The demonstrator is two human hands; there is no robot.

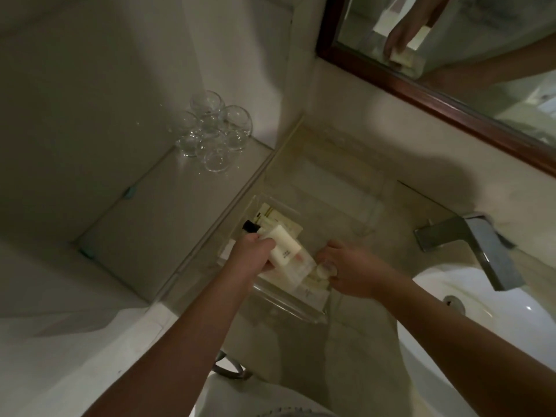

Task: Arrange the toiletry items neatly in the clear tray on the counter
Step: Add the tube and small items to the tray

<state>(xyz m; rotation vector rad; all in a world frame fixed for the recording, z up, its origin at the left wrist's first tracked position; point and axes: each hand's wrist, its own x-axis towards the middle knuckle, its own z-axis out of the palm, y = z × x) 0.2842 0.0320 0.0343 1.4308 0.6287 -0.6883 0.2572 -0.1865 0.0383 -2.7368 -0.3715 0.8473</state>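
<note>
A clear tray (296,313) sits on the pale stone counter (355,188), left of the sink. Inside it lie cream sachets and boxes (281,219) at the far end and more packets (313,288) near the front. My left hand (254,255) is over the tray's left side, closed around a white tube with a black cap (282,246), which is tilted. My right hand (352,267) is at the tray's right edge, its fingers pinching a small round pale item (323,270). The view is dim and a little blurred.
Several clear glasses (212,130) stand on a glass shelf (168,212) at the back left. A chrome tap (478,251) overhangs the white basin (451,296) at right. A wood-framed mirror (436,94) hangs above the counter.
</note>
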